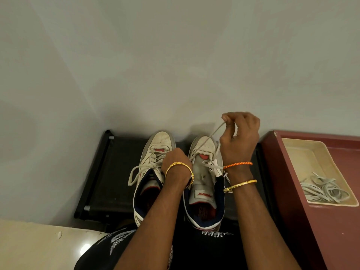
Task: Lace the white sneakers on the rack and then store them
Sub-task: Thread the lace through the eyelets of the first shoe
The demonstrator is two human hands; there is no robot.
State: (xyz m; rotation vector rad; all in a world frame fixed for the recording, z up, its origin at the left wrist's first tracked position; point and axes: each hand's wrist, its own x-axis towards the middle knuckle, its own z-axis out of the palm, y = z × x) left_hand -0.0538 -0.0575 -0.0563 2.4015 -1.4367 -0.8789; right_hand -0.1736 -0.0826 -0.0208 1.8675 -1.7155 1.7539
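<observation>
Two white sneakers stood side by side on the black rack [109, 172], toes toward the wall [175, 55]. The right sneaker [204, 190] was partly laced, its tongue standing up; the left sneaker [153, 152] had its lace threaded through the eyelets, with a loose loop hanging off its left side.

The right hand [240, 137] was raised above the toe of the right sneaker, wrist bent back, its grip pinching the lace [211, 135] between thumb and forefinger, the other fingers curled. The lace ran taut from the fingertips down to the front eyelets. An orange braided band [237, 164] and a gold bangle [240, 185] circled that wrist.

The left hand [175, 158] lay low between the two sneakers, knuckles up and fingers curled down at the laces; whether its grip held anything could not be told. Another gold bangle [180, 169] sat on that wrist. Both forearms reached in from the bottom edge, over black printed clothing [204, 248].

Just right of the rack stood a maroon counter [311, 221] carrying a cream tray [303, 152], with a tangle of spare white laces [323, 190] in its near corner.
</observation>
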